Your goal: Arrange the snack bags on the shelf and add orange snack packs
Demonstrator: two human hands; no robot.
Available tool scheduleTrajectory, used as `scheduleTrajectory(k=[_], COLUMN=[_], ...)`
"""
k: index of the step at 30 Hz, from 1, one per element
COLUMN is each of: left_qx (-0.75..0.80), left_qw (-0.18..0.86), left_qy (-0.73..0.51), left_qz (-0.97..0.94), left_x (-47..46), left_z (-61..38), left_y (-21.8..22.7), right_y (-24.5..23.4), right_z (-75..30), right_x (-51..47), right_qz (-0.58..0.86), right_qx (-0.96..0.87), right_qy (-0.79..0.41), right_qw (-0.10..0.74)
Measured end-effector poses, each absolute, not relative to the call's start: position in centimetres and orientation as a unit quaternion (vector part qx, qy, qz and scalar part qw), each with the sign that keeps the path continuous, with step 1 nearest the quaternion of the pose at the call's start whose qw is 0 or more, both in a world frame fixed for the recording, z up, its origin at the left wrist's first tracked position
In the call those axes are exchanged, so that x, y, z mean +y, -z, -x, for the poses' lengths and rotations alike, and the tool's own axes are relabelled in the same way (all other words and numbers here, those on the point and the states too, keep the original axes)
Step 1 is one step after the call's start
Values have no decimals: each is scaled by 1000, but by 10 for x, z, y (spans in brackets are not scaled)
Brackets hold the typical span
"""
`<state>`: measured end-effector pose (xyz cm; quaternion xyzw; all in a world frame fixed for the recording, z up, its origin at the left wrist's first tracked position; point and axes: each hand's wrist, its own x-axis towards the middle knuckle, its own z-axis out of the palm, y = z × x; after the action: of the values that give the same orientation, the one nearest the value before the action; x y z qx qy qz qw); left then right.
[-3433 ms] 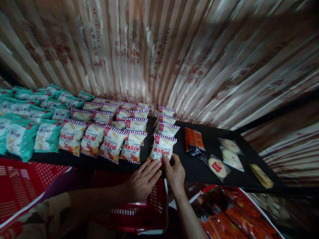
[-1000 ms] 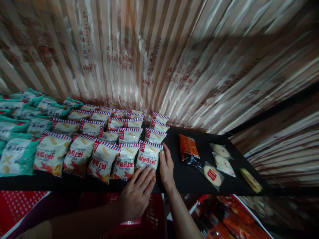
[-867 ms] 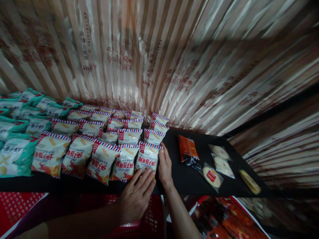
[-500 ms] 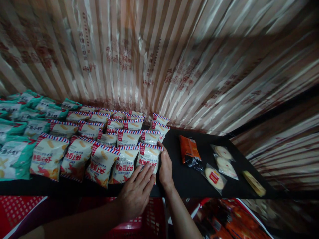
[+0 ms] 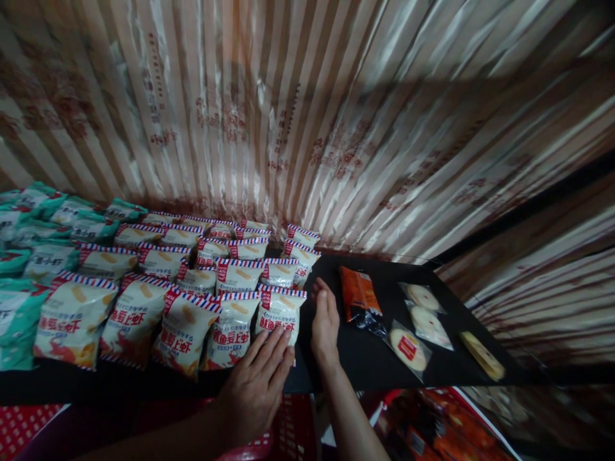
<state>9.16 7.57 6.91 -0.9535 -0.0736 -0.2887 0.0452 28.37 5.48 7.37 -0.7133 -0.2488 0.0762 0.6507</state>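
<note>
A snack bag with a red-white-blue striped top stands at the right end of the front row on a black shelf. Against its lower front rests my left hand, fingers stretched out flat and holding nothing. To the right of that bag, with a small gap between, my right hand is upright and slightly cupped, its fingers open around nothing. More striped bags stand upright in rows to the left and behind. The lower front of the right-end bag is partly hidden by my left fingers.
Teal snack bags fill the left end. Right of my hands lie an orange packet, clear-wrapped round pale items and a yellowish item. Red baskets sit below the shelf; striped sheeting hangs behind.
My right hand has come away from the side of the right-end bag, leaving a gap. My left hand stays on its front. The whole view has shifted slightly.
</note>
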Motion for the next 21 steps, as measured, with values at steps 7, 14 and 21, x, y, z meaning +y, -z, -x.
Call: scheduleTrajectory(k=[7, 14, 21], left_qx=[-81, -85, -83], left_qw=[44, 30, 29], left_qy=[262, 243, 234], left_qz=[961, 966, 968], left_x=[75, 74, 75], left_z=[-92, -92, -91], left_y=[-68, -64, -67], right_y=[-76, -85, -82], right_z=[-305, -303, -305], right_x=[76, 87, 92], right_qz=[667, 658, 609], right_qx=[-258, -259, -262], right_qy=[-175, -220, -231], right_qw=[677, 672, 713])
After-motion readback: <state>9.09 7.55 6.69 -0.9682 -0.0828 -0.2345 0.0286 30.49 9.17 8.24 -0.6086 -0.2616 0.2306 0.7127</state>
